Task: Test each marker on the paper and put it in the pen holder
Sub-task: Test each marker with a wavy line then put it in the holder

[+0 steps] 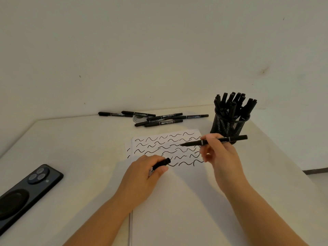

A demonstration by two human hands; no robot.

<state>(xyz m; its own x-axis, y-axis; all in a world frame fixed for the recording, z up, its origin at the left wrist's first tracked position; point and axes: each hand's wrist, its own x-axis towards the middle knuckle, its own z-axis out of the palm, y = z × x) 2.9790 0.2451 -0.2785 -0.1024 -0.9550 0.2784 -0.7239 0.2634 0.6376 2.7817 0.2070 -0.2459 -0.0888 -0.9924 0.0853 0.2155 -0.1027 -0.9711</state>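
While right hand (215, 153) pinches it | marker (214, 141) near-level | tip points left

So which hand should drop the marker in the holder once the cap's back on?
Probably the right hand. It already grips the marker and sits just in front of the holder. The left hand holds only the cap and is farther from the holder.

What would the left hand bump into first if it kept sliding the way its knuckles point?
Probably the right hand, just past the left hand and the cap it grips; depth is hard to judge.
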